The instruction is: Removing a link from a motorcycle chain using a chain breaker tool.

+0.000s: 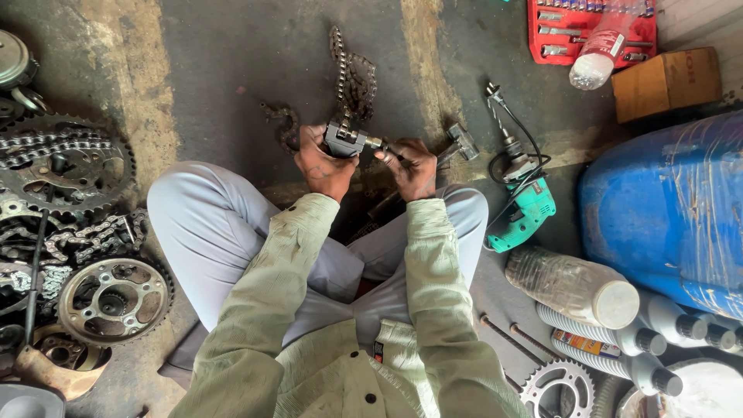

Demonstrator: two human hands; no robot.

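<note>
I sit on the floor with knees apart. My left hand (321,162) grips a small grey chain breaker tool (346,140) clamped on a greasy motorcycle chain (352,77). The chain runs away from me over the dark floor, and a short loop of it (285,122) curls to the left of my hand. My right hand (410,166) pinches the tool's handle screw (385,145) at its right end. Both hands are smeared with grease.
Sprockets and chains (66,166) are piled at the left. A teal power drill (522,205) lies to the right, with a blue drum (665,209), plastic bottles (576,286), a cardboard box (665,81) and a red socket set tray (592,31). A sprocket (557,387) lies at lower right.
</note>
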